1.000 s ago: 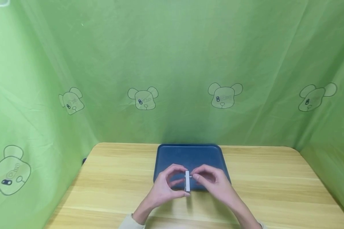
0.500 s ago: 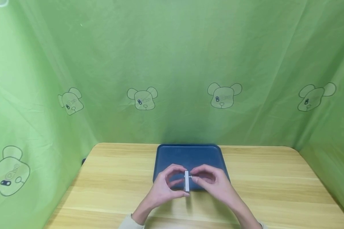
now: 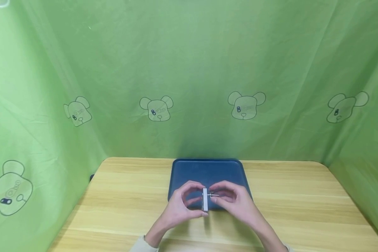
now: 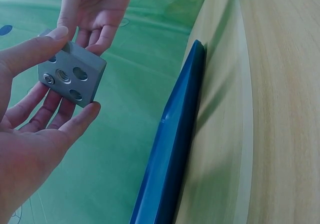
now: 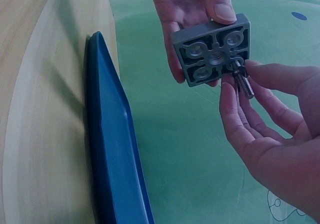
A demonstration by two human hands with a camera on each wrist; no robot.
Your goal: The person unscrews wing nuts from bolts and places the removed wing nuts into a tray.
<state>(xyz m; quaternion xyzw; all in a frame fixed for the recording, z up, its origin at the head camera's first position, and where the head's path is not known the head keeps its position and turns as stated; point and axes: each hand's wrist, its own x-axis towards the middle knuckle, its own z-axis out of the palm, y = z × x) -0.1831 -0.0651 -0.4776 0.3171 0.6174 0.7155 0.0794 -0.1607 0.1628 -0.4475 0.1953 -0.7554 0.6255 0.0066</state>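
Head view: a metal block (image 3: 205, 200) and a bolt (image 5: 244, 83) meet between your hands

You hold the block on edge, raised off the table (image 3: 129, 196) and by the near side of the blue tray (image 3: 204, 169). Your left hand (image 3: 181, 206) grips it by two opposite edges, thumb at the near one and fingertips at the far one, probably so that both broad faces are left free. Your right hand (image 3: 236, 201) has its thumb and fingers curled in a pinch about the bolt, close to the block, which seems to suit fine control. Whether they press the shank itself or something around it is hard to tell, as your fingertips cover that spot.

From above, you see the block only as a thin, pale slab. The right wrist view gives you its recessed, ribbed face, a threaded hole in the middle and the bolt jutting out at one corner. The left wrist view gives you the smoother opposite face, where a round screw head (image 4: 48, 78) sits in a corner hole, likely the bolt's own. Only the head view shows you the whole tray reaching the table's far edge, against the green curtain (image 3: 192, 63).
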